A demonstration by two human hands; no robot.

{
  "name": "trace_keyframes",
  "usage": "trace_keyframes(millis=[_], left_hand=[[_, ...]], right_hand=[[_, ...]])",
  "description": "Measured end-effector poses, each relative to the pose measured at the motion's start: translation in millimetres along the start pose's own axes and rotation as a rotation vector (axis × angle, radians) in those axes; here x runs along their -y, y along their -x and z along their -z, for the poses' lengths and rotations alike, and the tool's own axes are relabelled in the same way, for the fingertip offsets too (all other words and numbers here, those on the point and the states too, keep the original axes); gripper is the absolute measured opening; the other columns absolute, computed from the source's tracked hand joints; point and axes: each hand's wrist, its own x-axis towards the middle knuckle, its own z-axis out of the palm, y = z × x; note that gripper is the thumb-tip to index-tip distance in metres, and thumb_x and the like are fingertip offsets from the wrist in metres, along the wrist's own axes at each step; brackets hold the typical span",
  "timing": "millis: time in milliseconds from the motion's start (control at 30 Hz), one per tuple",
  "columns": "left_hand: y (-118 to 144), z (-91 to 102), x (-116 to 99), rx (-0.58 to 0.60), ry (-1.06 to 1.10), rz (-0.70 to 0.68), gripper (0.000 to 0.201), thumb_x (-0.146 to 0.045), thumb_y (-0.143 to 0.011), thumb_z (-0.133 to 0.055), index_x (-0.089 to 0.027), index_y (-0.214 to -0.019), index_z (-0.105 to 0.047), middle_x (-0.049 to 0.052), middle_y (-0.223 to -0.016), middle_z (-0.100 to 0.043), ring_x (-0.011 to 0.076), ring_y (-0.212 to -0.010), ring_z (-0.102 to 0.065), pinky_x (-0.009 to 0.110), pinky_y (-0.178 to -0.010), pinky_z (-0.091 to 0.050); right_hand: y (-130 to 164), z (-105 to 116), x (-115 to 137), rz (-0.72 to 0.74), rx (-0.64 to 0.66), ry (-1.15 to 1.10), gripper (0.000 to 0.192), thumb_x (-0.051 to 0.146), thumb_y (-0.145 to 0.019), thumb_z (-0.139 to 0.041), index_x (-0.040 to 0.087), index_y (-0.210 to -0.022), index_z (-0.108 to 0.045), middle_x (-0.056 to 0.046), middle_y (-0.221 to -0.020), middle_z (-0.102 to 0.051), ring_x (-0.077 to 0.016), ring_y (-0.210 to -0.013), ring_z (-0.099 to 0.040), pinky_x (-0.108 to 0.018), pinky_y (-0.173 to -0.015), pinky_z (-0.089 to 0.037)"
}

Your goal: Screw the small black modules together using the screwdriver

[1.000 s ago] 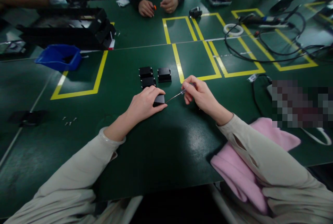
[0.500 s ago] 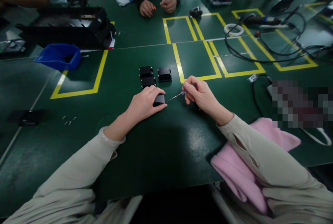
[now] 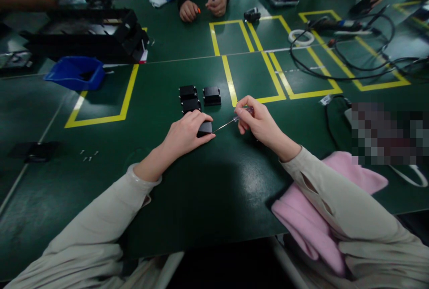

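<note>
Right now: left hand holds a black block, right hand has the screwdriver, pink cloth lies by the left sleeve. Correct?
One slip: the pink cloth lies by the right sleeve, as the head view shows. The rest stands: left hand holds a black block, right hand has the screwdriver.

Both forearms [image 3: 100, 206] reach forward and inward. The left hand [image 3: 184, 134] curves palm-down, thumb [image 3: 208, 137] spread from its bent fingers [image 3: 197, 116]; the right hand [image 3: 256, 119] pinches with thumb and forefinger, other fingers curled.
</note>
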Motion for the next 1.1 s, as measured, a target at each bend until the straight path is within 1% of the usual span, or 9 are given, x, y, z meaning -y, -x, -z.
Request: trace_keyframes(millis=[100,300,467,633,700,767,833,1000,1100], left_hand=[[0.0,-0.1,0.2,-0.001,0.005,0.001,0.042,-0.048,-0.097,-0.069,-0.022,-0.130,-0.061,0.012,-0.126,-0.069,0.0324,-0.116,-0.066,0.041,-0.083,-0.059],[0.4,-0.3,0.0,-0.004,0.004,0.006,0.041,-0.048,-0.098,-0.069,-0.023,-0.129,-0.062,0.011,-0.126,-0.069,0.0321,-0.117,-0.066,0.041,-0.086,-0.058],[0.2,-0.6,-0.2,-0.007,0.002,-0.003,0.041,-0.047,-0.097,-0.070,-0.022,-0.129,-0.061,0.011,-0.127,-0.069,0.0321,-0.117,-0.066,0.042,-0.087,-0.058],[0.5,-0.1,0.0,-0.008,0.008,-0.009,0.042,-0.048,-0.098,-0.069,-0.022,-0.130,-0.061,0.012,-0.127,-0.069,0.0326,-0.117,-0.066,0.043,-0.087,-0.059],[0.6,0.4,-0.4,-0.004,0.006,-0.005,0.042,-0.049,-0.098,-0.069,-0.022,-0.130,-0.061,0.012,-0.127,-0.069,0.0327,-0.117,-0.066,0.043,-0.086,-0.059],[0.6,1.0,-0.7,0.001,0.002,0.002,0.042,-0.048,-0.098,-0.069,-0.022,-0.129,-0.061,0.012,-0.127,-0.069,0.0328,-0.117,-0.066,0.043,-0.086,-0.059],[0.6,1.2,-0.9,0.002,0.004,0.002,0.041,-0.048,-0.097,-0.069,-0.022,-0.129,-0.061,0.012,-0.126,-0.069,0.0327,-0.117,-0.066,0.043,-0.085,-0.059],[0.6,0.5,-0.4,-0.004,0.009,-0.005,0.042,-0.049,-0.098,-0.068,-0.022,-0.129,-0.061,0.011,-0.125,-0.069,0.0323,-0.116,-0.066,0.042,-0.084,-0.059],[0.2,0.6,-0.7,-0.001,0.003,0.000,0.041,-0.048,-0.098,-0.069,-0.022,-0.129,-0.061,0.012,-0.125,-0.069,0.0324,-0.116,-0.066,0.042,-0.084,-0.059]], right_hand=[[0.0,-0.1,0.0,0.000,-0.003,-0.025,0.029,0.047,-0.103,-0.069,0.024,-0.096,-0.052,0.012,-0.054,-0.052,-0.0094,-0.045,-0.058,-0.022,-0.048,-0.043],[0.0,-0.6,-0.3,0.014,0.010,0.015,0.036,0.054,-0.104,-0.066,0.022,-0.089,-0.054,0.013,-0.048,-0.043,-0.0087,-0.041,-0.053,-0.022,-0.046,-0.038],[0.1,-1.0,-0.6,0.006,-0.003,-0.028,0.030,0.047,-0.102,-0.070,0.024,-0.098,-0.052,0.012,-0.053,-0.052,-0.0097,-0.044,-0.057,-0.023,-0.049,-0.044],[0.3,-0.4,0.5,0.000,0.007,0.021,0.040,0.058,-0.102,-0.067,0.023,-0.088,-0.055,0.013,-0.046,-0.041,-0.0088,-0.040,-0.051,-0.023,-0.047,-0.040],[0.6,-0.4,1.1,0.006,0.001,0.015,0.035,0.053,-0.102,-0.069,0.023,-0.091,-0.054,0.014,-0.047,-0.044,-0.0091,-0.041,-0.053,-0.023,-0.046,-0.039],[0.9,-0.6,1.6,0.006,-0.003,-0.006,0.028,0.045,-0.101,-0.071,0.023,-0.098,-0.053,0.013,-0.051,-0.051,-0.0096,-0.043,-0.056,-0.022,-0.047,-0.042],[0.9,-0.7,2.0,0.002,-0.002,-0.019,0.026,0.042,-0.100,-0.071,0.024,-0.101,-0.053,0.012,-0.054,-0.055,-0.0097,-0.045,-0.058,-0.023,-0.049,-0.044],[0.3,-0.3,2.4,0.003,0.011,0.032,0.039,0.057,-0.102,-0.067,0.022,-0.088,-0.056,0.012,-0.047,-0.044,-0.0093,-0.042,-0.054,-0.023,-0.047,-0.039],[0.0,-0.5,2.0,0.006,0.003,0.018,0.034,0.052,-0.102,-0.070,0.023,-0.093,-0.055,0.013,-0.049,-0.047,-0.0096,-0.043,-0.055,-0.023,-0.047,-0.040]])
